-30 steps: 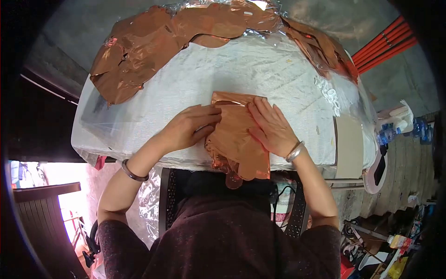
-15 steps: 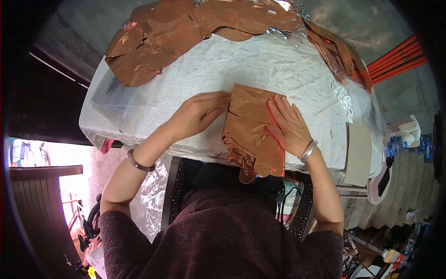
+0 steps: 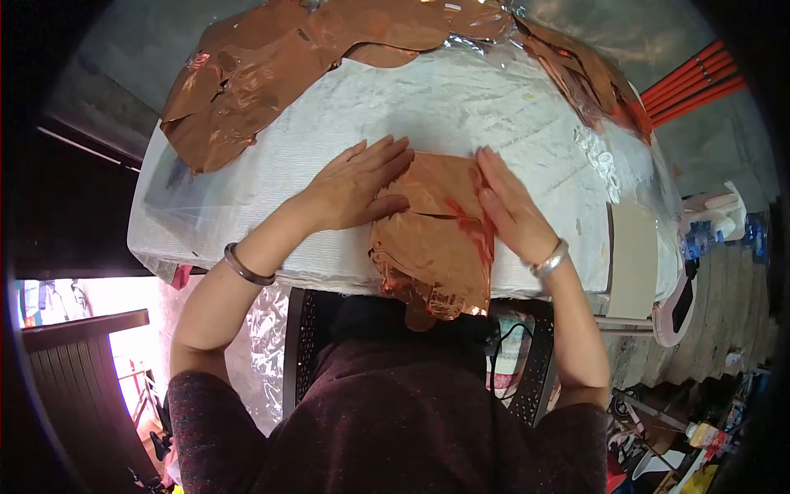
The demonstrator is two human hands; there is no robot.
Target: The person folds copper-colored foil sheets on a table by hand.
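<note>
A folded sheet of shiny copper-coloured foil [image 3: 436, 239] lies in front of me on a white cloth-covered table [image 3: 280, 185], its near end with a rounded tab hanging over the edge. My left hand [image 3: 362, 183] rests flat on the foil's left edge, fingers stretched out. Along the right edge is my right hand [image 3: 512, 210], tilted on its side with fingers extended, at or just touching the foil. Neither hand grips anything.
More copper foil pieces [image 3: 247, 82] lie along the far side, and another pile [image 3: 584, 74] at the far right. White ties [image 3: 599, 160] and a grey card [image 3: 632, 259] sit on the right. Orange tubes [image 3: 691, 86] stand beyond.
My left hand has come onto the foil's left edge from beside it. My right hand has gone from lying flat on top to the right edge. The camera view has shifted slightly.
</note>
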